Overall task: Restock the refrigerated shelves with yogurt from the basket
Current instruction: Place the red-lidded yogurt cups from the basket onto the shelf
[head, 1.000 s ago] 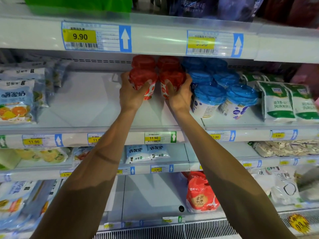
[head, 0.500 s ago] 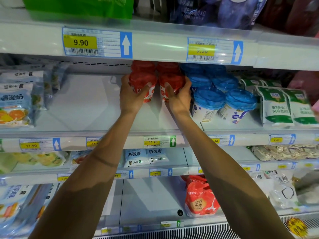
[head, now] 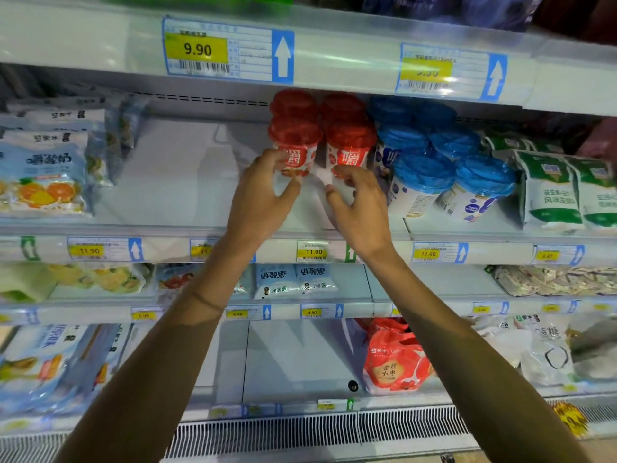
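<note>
Two red-lidded yogurt cups stand side by side on the white refrigerated shelf (head: 173, 192): the left cup (head: 295, 140) and the right cup (head: 351, 142). Two more red cups (head: 293, 102) sit behind them. My left hand (head: 263, 195) is just below and in front of the left cup, fingers spread, fingertips at its base. My right hand (head: 362, 208) hovers the same way under the right cup, fingers apart. Neither hand holds anything. The basket is not in view.
Blue-lidded yogurt cups (head: 421, 182) crowd the shelf right of the red ones, then green-and-white pouches (head: 551, 192). Orange-print bags (head: 43, 175) lie at the left, with bare shelf between. A price rail (head: 314, 252) edges the shelf; lower shelves hold more bags.
Both hands were wrapped around the two front red cups; they have let go and drawn back toward me and downward, fingers now spread. The cups stay on the shelf.
</note>
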